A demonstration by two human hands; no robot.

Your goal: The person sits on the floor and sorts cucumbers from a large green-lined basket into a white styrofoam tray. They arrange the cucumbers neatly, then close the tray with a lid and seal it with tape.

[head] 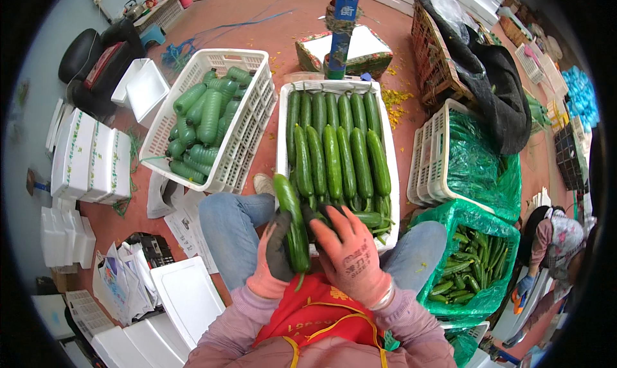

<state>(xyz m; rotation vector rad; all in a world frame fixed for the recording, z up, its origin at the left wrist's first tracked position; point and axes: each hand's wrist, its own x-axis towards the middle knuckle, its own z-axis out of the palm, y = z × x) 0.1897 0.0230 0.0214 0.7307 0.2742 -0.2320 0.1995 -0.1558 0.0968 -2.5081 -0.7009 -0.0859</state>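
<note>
A white foam box (pixel 394 175) stands between my knees, with cucumbers (pixel 332 160) lying in two lengthwise rows. More cucumbers lie crosswise at its near end, partly under my right hand. My left hand (pixel 276 252), in a pink glove with a dark palm, holds one cucumber (pixel 294 221) upright at the box's near left corner. In a matching glove, my right hand (pixel 349 252) reaches over the near end of the box. Its fingers are bent over the cucumbers there; whether they grip one is hidden.
Left of the box is a white plastic crate (pixel 264 78) of green plastic bottles. At right, a green-lined crate (pixel 424 271) holds small cucumbers, below another lined crate (pixel 429 151). A blue post (pixel 342 30) rises behind the box. Foam lids (pixel 188 295) lie lower left; a person (pixel 554 242) bends at far right.
</note>
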